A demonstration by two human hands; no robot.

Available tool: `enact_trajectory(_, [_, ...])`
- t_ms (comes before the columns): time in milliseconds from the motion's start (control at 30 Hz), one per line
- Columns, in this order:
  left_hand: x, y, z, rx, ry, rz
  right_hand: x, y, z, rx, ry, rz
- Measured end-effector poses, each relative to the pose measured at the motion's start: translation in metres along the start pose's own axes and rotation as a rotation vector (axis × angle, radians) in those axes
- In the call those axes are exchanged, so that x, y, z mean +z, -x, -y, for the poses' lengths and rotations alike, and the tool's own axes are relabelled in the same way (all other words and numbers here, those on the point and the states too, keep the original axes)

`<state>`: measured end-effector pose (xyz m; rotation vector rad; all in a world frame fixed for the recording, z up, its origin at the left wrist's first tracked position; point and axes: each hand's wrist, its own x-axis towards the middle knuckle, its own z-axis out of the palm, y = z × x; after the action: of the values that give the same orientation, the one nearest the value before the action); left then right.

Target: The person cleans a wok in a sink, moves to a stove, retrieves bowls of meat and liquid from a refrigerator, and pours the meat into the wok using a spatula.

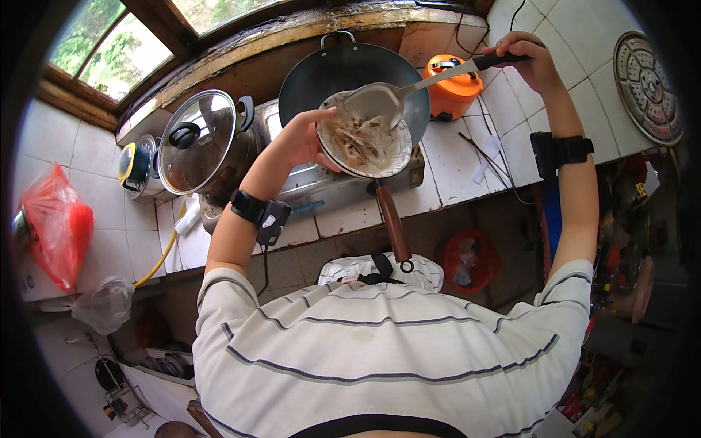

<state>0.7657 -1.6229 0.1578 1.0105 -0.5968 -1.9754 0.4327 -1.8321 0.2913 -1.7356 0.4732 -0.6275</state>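
My left hand (pixel 309 137) grips the rim of a bowl (pixel 409 156) from the left, tilting it over a dark wok (pixel 306 71). Pale, floury-looking food pieces (pixel 358 143) lie inside, and a whitish coating covers the bowl's inner wall. With my right hand (pixel 526 57) I hold the black handle of a metal cooking spatula (pixel 438 75). Its blade reaches into the bowl at the upper right of the food. The wok's brown handle (pixel 391 222) points toward me. A gas stove (pixel 334 186) sits beneath the wok, largely hidden by it.
A glass-lidded pot (pixel 200 142) stands left of the wok. An orange rice cooker (pixel 453 90) is behind it on the right, with chopsticks (pixel 482 150) on the tiled counter. Farther left are a red plastic bag (pixel 57 230) and a yellow hose (pixel 164 254). A red bin (pixel 472 260) stands below.
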Motion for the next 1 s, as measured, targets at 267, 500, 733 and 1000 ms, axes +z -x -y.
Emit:
enact_trajectory(267, [0.000,-0.007,-0.012,0.018,-0.086,-0.070,-0.003,-0.035,-0.015,0.124,-0.022,-0.049])
enact_trajectory(500, [-0.022,-0.011,-0.011,0.126,-0.005,-0.181,0.009,-0.032,-0.053,0.263,-0.247,-0.217])
enact_trajectory(733, [-0.025,-0.014,-0.005,0.260,0.021,-0.355,0.025,-0.017,-0.084,0.335,-0.405,-0.403])
enact_trajectory(1000, [-0.012,-0.014,-0.005,0.332,-0.132,-0.452,0.050,0.003,-0.109,0.422,-0.550,-0.563])
